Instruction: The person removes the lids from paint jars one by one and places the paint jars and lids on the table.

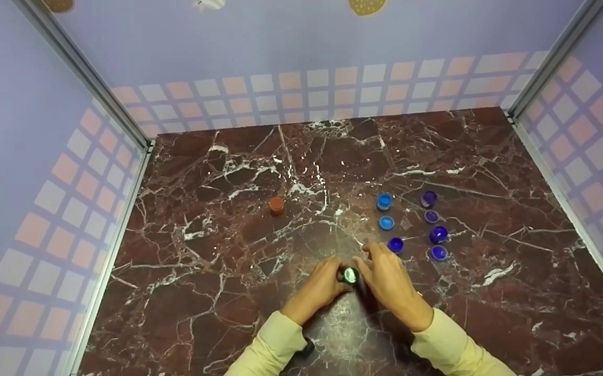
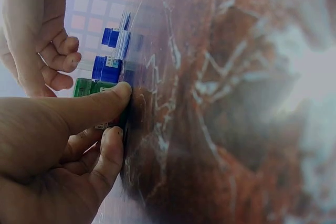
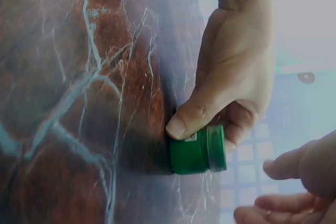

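My left hand (image 1: 324,279) grips a small green paint jar (image 3: 191,153) low on its side, thumb on one side and fingers on the other. The jar stands upright on the marbled table, a clear-looking rim band around its top. My right hand (image 1: 389,279) is just to the right of the jar, its fingers loosely bent and apart from it in the right wrist view. Beyond the right fingertips is a dark blue round piece (image 1: 395,245).
An orange jar (image 1: 276,206) stands at the left. To the right are a light blue jar (image 1: 384,201), a purple jar (image 1: 428,198) and a deep blue jar (image 1: 438,234), each with a matching round piece in front. Patterned panels (image 1: 301,42) enclose the table (image 1: 217,313).
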{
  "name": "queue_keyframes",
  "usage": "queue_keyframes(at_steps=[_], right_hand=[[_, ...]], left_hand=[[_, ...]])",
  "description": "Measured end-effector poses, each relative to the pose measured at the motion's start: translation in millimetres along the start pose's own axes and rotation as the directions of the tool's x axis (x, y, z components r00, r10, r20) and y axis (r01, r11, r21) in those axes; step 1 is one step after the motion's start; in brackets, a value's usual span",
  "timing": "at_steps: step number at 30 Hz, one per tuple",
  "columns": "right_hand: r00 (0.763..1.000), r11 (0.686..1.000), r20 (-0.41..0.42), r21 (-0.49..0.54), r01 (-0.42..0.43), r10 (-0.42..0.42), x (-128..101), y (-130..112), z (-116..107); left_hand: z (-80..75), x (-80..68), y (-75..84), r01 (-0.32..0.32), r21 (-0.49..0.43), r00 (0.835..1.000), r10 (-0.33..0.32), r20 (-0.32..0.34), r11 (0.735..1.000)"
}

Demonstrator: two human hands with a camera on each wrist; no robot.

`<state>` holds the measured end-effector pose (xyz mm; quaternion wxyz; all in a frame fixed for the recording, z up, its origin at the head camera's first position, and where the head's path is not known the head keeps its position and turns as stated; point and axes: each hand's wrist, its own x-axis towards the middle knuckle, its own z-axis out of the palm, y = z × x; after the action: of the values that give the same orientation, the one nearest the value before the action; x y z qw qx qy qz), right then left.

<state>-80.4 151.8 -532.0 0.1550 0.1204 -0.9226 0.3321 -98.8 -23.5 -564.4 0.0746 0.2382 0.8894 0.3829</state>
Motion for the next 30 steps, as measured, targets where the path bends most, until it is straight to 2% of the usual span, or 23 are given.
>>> queue_keyframes(at_steps=[4,11,19,24,30], right_hand=[[1.0,0.997,0.015,-0.071,0.003,-0.002,-2.4,-7.8,5.0],[0.995,0.988,0.097,-0.152,0.014,0.0,-9.4,-21.8,13.4],[0.991,0.959,0.121,-0.271,0.085,-0.053,-14.7,-26.2,20.1],[0.987,0.956,0.132,-0.268,0.121,-0.088,-14.0,-26.0,20.5],[0.97,0.962,0.198,-0.204,0.181,-0.14,-10.7,-23.4,15.1]], left_hand=[[-0.9,-0.4,-0.9,-0.038,0.029,0.999,0.039,-0.02,0.999],[0.1,-1.2,-1.8,-0.092,0.083,0.994,0.096,-0.046,0.992],[0.9,-0.4,-1.1,-0.088,0.124,0.994,0.095,-0.049,0.988],[1.2,-0.3,-0.9,-0.077,0.113,0.995,0.083,-0.054,0.991],[0.3,0.0,0.4,-0.059,0.117,0.997,0.064,-0.043,0.991]])
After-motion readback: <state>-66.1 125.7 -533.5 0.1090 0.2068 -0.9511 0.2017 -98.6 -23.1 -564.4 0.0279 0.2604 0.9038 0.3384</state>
